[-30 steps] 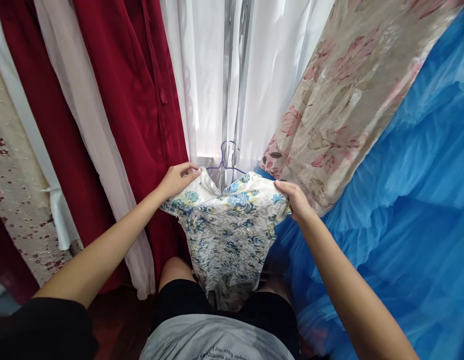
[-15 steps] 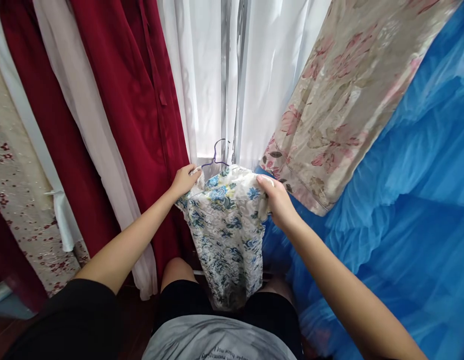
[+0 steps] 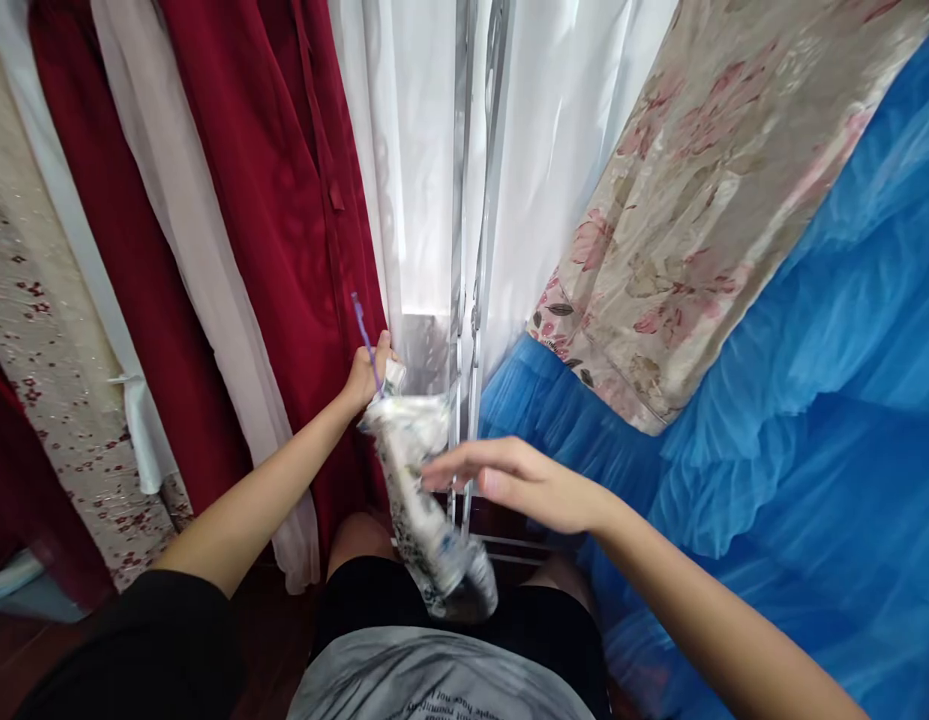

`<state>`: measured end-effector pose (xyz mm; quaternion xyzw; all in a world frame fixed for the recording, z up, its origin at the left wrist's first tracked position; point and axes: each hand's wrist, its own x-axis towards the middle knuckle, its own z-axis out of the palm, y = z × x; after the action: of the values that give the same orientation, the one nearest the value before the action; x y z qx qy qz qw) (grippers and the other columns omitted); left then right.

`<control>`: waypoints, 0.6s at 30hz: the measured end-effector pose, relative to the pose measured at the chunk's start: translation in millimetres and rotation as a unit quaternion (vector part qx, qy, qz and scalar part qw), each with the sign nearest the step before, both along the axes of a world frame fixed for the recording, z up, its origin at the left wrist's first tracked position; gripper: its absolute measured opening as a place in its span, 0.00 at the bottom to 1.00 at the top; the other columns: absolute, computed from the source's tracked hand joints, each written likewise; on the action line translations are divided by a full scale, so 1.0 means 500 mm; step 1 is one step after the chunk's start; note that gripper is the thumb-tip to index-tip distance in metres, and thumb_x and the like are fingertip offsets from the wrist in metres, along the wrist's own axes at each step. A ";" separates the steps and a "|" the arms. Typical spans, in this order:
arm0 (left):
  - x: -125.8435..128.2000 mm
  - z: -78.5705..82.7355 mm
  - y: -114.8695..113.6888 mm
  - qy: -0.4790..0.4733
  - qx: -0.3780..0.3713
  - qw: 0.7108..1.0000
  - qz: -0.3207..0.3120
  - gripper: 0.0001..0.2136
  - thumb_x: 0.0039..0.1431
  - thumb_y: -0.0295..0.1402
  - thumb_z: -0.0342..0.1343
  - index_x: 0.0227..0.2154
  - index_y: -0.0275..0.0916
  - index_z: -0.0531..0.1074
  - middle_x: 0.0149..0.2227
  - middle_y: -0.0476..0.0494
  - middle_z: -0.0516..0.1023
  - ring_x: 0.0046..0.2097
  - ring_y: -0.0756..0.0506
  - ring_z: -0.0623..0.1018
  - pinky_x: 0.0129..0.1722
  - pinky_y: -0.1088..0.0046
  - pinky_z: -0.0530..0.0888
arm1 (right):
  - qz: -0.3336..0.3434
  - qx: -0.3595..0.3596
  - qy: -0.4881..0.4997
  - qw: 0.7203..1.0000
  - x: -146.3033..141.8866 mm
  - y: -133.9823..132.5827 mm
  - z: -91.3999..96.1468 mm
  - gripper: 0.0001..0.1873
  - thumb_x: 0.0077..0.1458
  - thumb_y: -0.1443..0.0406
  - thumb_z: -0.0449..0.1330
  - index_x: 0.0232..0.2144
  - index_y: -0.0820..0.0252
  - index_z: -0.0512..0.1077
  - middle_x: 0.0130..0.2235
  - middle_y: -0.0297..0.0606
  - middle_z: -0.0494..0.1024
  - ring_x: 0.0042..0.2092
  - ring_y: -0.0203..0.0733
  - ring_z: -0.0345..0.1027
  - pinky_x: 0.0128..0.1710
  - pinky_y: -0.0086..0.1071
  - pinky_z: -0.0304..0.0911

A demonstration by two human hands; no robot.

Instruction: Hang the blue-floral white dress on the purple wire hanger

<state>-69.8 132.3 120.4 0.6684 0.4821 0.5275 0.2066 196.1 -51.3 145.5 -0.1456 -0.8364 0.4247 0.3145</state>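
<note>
Two bare hands in view. Left hand (image 3: 370, 372) closed tight around the top of a blue-flowered dress (image 3: 426, 500), gripping it together with a purple hanger (image 3: 365, 335), whose hook sticks up above the fist. Dress hangs bunched and twisted, reaching down to the person's lap, near centre. Right hand (image 3: 520, 485) open, fingers (image 3: 453, 465) spread flat, holding nothing, just right of the dress; contact cannot be told because of blur. Far left: dark red gown (image 3: 284, 200). Right: blue tulle (image 3: 809, 420).
</note>
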 end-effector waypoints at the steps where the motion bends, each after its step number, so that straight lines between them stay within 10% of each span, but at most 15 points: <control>1: 0.008 -0.004 -0.019 -0.027 -0.008 0.999 -0.016 0.32 0.63 0.61 0.37 0.16 0.41 0.62 0.18 0.45 0.68 0.25 0.46 0.70 0.27 0.69 0.65 | 0.015 0.022 -0.031 0.999 0.001 -0.014 -0.002 0.20 0.67 0.53 0.54 0.52 0.59 0.75 0.51 0.42 0.80 0.52 0.45 0.73 0.55 0.40 0.66; 7: 0.119 0.010 -0.140 -0.168 -0.076 0.959 -0.214 0.35 0.60 0.68 0.29 0.13 0.43 0.45 0.27 0.38 0.74 0.38 0.42 0.77 0.41 0.63 0.76 | -0.279 0.200 0.000 0.939 0.017 0.075 -0.054 0.24 0.61 0.55 0.61 0.57 0.55 0.70 0.56 0.45 0.75 0.57 0.51 0.67 0.59 0.46 0.60; 12: 0.188 0.022 -0.204 -0.201 -0.143 0.903 -0.353 0.36 0.60 0.68 0.34 0.12 0.40 0.54 0.34 0.37 0.77 0.43 0.39 0.79 0.47 0.57 0.76 | -0.301 0.006 -0.005 0.954 0.059 0.116 -0.108 0.23 0.63 0.48 0.56 0.26 0.59 0.71 0.24 0.30 0.68 0.26 0.36 0.59 0.27 0.30 0.55; 18: 0.204 0.017 -0.215 -0.241 -0.203 0.867 -0.387 0.34 0.61 0.66 0.36 0.20 0.40 0.64 0.43 0.39 0.81 0.48 0.38 0.80 0.51 0.55 0.74 | -0.278 -0.168 0.100 0.940 0.142 0.067 -0.165 0.26 0.56 0.44 0.62 0.22 0.59 0.65 0.21 0.27 0.61 0.23 0.32 0.47 0.23 0.28 0.45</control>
<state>32.1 24.7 129.1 0.5969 0.2164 0.4400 0.6351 267.0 -17.8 63.1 -0.3802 -0.6436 0.4667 0.4728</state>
